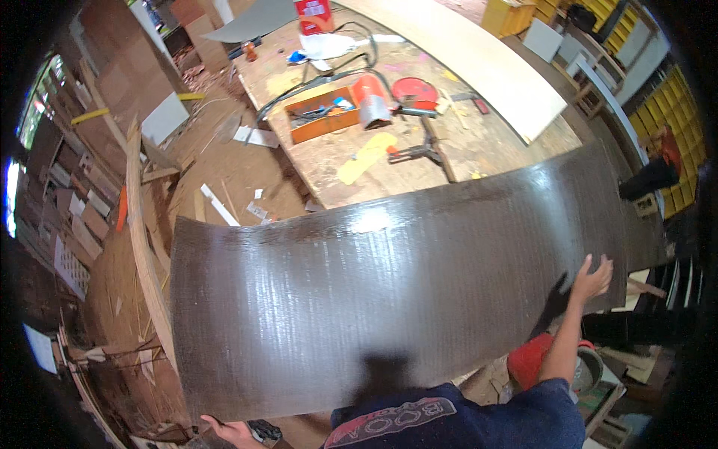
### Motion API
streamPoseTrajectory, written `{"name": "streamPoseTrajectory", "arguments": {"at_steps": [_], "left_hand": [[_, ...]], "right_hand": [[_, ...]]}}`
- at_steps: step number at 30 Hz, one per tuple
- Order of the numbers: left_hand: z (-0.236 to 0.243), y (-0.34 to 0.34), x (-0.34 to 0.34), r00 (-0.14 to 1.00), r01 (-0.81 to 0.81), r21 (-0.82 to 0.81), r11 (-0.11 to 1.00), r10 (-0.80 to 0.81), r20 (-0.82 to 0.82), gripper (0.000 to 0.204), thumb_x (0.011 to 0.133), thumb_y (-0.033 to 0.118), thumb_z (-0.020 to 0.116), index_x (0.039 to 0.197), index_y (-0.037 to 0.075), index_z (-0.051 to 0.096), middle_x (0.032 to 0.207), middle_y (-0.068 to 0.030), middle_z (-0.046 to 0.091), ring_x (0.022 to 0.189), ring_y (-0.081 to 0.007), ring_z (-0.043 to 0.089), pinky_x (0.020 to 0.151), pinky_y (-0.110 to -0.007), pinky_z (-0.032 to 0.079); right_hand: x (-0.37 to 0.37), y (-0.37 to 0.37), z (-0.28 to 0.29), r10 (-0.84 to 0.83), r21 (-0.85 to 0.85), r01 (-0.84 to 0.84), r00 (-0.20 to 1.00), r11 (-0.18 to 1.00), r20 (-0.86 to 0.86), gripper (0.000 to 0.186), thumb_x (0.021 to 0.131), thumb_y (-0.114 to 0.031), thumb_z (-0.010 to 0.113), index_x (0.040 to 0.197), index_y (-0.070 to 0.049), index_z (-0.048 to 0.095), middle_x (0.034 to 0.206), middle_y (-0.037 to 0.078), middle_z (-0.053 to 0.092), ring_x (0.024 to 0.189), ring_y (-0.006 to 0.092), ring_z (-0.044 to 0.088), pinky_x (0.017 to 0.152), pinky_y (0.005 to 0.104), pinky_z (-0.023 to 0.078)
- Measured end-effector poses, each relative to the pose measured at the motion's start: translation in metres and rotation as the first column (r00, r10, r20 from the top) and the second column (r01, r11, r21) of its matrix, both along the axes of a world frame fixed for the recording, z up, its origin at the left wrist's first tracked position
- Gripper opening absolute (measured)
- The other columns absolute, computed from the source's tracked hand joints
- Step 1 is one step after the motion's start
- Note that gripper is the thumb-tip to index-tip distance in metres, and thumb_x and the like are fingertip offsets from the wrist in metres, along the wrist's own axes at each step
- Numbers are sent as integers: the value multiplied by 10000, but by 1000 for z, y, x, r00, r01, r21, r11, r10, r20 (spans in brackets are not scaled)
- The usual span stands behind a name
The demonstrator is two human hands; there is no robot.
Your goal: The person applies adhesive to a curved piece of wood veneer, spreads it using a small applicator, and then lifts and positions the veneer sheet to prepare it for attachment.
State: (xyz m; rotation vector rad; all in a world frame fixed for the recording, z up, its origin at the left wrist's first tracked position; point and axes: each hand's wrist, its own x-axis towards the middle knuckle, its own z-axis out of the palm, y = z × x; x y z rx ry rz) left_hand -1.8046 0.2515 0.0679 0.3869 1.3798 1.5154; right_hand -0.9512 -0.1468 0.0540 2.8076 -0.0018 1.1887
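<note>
A wide, glossy dark brown sheet [419, 277] stretches across the middle in front of me, its far edge reaching the workbench. At its near left corner my left hand [228, 431] grips the edge, the thumb lying on top and the fingers mostly hidden underneath. Toward the right end, my right hand [593, 278] has its fingers apart over the sheet's surface, holding nothing. Whether its palm touches the sheet cannot be told; a dark arm shadow falls beside it.
The workbench [329, 191] carries an orange tool box [321, 133], a red-and-grey cylinder [370, 101], a red disc [415, 88], cables and a long pale board [479, 67]. A wooden post [138, 224] stands left. A red bucket [527, 361] sits below my right arm. Someone [658, 172] is at far right.
</note>
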Motion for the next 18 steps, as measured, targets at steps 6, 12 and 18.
{"name": "streamPoseTrajectory", "arguments": {"at_steps": [6,12,18], "left_hand": [[31,22,-15,981,-74,168,983,102,-166,901,968,571,648,1502,-105,383,1601,-194,392,1406,-355,436,1201,-482,352],[114,43,43,904,-120,280,952,221,-365,929,948,593,666,1496,-108,401,1588,-203,413,1416,-347,441,1193,-468,359],[211,85,63,906,-9,483,876,211,-366,868,969,545,674,1444,-144,445,1560,-214,441,1357,-334,498,1150,-409,406]], "right_hand": [[80,-58,118,-220,6,243,890,970,-400,833,875,-659,694,1471,-97,545,1529,186,512,1444,371,444,1173,547,351],[148,-175,82,294,245,-168,655,955,-697,518,921,-413,736,1199,19,677,1137,227,690,1026,343,657,914,422,509],[66,-218,125,618,599,-265,592,756,-517,405,1025,-324,618,989,78,590,837,136,587,811,237,529,786,393,443]]}}
